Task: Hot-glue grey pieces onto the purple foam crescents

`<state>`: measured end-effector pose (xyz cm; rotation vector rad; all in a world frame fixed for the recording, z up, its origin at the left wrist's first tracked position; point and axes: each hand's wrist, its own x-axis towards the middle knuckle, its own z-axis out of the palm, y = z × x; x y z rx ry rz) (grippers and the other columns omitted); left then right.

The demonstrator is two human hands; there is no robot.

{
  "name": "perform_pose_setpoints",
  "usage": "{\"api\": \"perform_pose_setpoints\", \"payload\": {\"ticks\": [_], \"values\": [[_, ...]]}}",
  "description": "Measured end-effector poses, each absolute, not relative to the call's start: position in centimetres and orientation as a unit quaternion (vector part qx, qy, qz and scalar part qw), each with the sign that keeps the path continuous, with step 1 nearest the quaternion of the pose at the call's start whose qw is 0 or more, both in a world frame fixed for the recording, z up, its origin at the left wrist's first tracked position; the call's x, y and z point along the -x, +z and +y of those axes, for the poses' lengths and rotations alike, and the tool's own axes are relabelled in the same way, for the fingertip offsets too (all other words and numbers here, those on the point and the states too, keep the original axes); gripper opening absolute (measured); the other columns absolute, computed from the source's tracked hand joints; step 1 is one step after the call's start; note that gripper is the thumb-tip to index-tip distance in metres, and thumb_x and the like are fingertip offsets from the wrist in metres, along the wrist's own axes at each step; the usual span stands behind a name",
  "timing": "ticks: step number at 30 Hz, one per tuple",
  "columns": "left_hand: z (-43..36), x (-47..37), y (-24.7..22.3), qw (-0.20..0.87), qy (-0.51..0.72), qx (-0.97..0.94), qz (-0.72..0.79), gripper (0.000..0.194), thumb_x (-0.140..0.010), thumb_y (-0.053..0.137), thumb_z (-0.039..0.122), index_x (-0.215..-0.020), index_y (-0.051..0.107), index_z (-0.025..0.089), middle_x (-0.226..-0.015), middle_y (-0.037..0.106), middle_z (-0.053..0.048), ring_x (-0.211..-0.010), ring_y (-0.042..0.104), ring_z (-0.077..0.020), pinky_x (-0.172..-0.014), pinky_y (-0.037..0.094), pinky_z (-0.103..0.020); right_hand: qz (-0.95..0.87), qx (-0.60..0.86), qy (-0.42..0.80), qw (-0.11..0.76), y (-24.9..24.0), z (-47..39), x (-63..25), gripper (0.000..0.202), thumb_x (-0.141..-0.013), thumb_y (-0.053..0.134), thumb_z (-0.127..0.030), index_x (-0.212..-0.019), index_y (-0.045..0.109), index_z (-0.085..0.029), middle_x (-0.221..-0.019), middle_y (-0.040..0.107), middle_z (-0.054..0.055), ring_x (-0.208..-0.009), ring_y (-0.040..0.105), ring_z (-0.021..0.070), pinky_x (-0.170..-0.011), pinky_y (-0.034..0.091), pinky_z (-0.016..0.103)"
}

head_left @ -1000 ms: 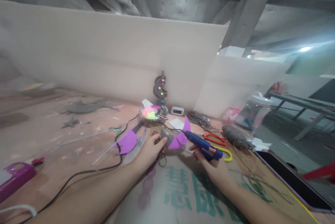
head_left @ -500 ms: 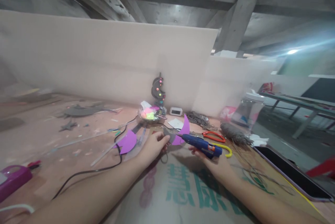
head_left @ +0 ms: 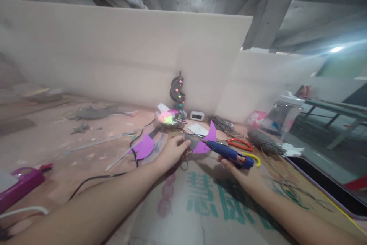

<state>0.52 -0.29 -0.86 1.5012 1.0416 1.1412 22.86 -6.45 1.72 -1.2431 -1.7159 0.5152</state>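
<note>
My left hand point(head_left: 175, 150) pinches a small dark grey flat piece point(head_left: 190, 140) between thumb and fingers. A thin loop of grey cord point(head_left: 185, 165) hangs just below these fingers. In my right hand point(head_left: 239, 170) is a blue hot glue gun point(head_left: 225, 151), its nozzle pointing left at the grey piece. Whether the tip touches it I cannot tell. Behind the nozzle a purple crescent point(head_left: 211, 133) shows, partly covered by the gun and the grey piece. Another purple cut-out point(head_left: 145, 147) lies left of my left hand.
Around lie red-handled scissors point(head_left: 240, 144), a yellow hooked handle point(head_left: 254, 158), grey yarn point(head_left: 265, 142), a phone point(head_left: 329, 185) and a small white digital clock point(head_left: 197, 116). A decorated grey crescent point(head_left: 177, 90) stands behind a bowl point(head_left: 168, 124). A black cable point(head_left: 94, 178) crosses the left side.
The view has shifted slightly, so the table's things sit a little further right and higher. Both hands keep their holds on the grey piece and the glue gun.
</note>
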Motion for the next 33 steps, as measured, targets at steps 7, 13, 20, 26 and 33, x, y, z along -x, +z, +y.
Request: {"api": "perform_pose_setpoints", "payload": {"ticks": [7,13,20,26,33], "values": [[0.1,-0.1,-1.3,0.442,0.469,-0.620,0.447,0.035,-0.079,0.056,0.048,-0.064,0.049,0.017,-0.052,0.052,0.003,-0.044,0.044,-0.0088,-0.043,0.029,-0.021,-0.705,0.516,0.222,0.432,1.4,-6.1,-22.8,0.027,-0.073,0.064,-0.050,-0.079,0.070,-0.025,-0.082,0.074,0.006,-0.084,0.070,0.0278,-0.077,0.058,0.040],[-0.1,-0.1,-1.0,0.458,0.471,-0.612,0.440,0.035,-0.080,0.057,0.048,-0.065,0.051,0.017,-0.053,0.052,0.003,-0.042,0.042,-0.0080,-0.043,0.028,-0.021,-0.718,0.523,0.180,0.423,0.9,-5.8,-23.0,0.024,-0.073,0.063,-0.047,-0.080,0.065,-0.024,-0.079,0.073,0.005,-0.075,0.069,0.0257,-0.069,0.057,0.036],[-0.2,-0.1,-0.7,0.469,0.475,-0.606,0.432,0.033,-0.079,0.057,0.045,-0.065,0.051,0.017,-0.050,0.049,0.004,-0.041,0.039,-0.0074,-0.043,0.027,-0.021,-0.765,0.499,0.188,0.360,0.7,-5.4,-23.2,0.019,-0.078,0.061,-0.043,-0.082,0.062,-0.025,-0.081,0.071,0.003,-0.076,0.066,0.0232,-0.071,0.053,0.034],[0.2,-0.2,-1.4,0.480,0.484,-0.595,0.426,0.035,-0.079,0.057,0.048,-0.067,0.052,0.016,-0.055,0.052,0.003,-0.047,0.045,-0.0088,-0.047,0.030,-0.021,-0.773,0.510,0.154,0.344,0.1,-5.3,-23.5,0.021,-0.080,0.060,-0.044,-0.077,0.059,-0.024,-0.073,0.065,0.002,-0.068,0.062,0.0215,-0.061,0.049,0.032],[0.2,-0.5,-1.1,0.486,0.487,-0.589,0.424,0.036,-0.077,0.058,0.049,-0.064,0.050,0.016,-0.053,0.051,0.003,-0.047,0.044,-0.0092,-0.047,0.031,-0.021,-0.790,0.473,0.173,0.350,0.5,-5.6,-23.3,0.021,-0.082,0.059,-0.042,-0.086,0.060,-0.021,-0.079,0.065,0.003,-0.072,0.061,0.0199,-0.065,0.047,0.031]]}}
